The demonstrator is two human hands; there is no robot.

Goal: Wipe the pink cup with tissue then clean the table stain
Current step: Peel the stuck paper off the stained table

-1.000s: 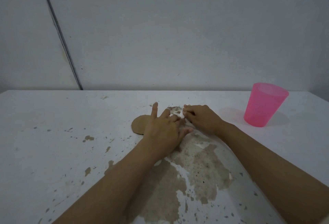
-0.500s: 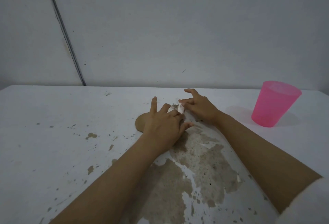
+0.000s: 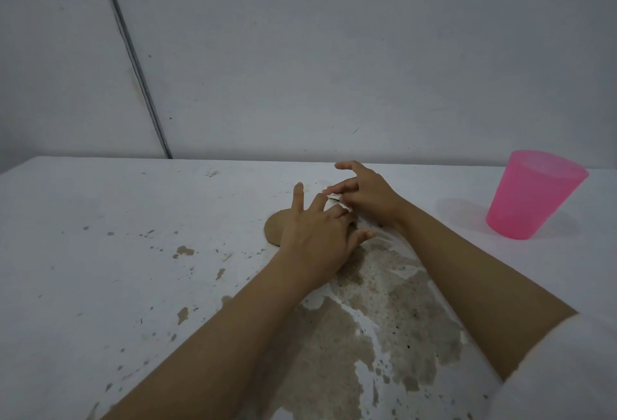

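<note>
Tissue (image 3: 338, 201) now lifts off the stain (image 3: 384, 302) — right hand (image 3: 367, 197) apparently pinching it, left hand (image 3: 317, 236) spread flat — wiping underway.

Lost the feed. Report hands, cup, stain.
Left hand flat on the table; right hand pinching tissue. Pink cup upright, far right, untouched. Brown stain uncleaned. Nothing in the way.

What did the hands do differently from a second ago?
The right hand lifted its fingers from a curled fist and now pinches a small white piece of tissue, pulling it up off the table. The left hand stayed pressed flat on the brown stain. The pink cup stayed upright at the right, untouched.
</note>
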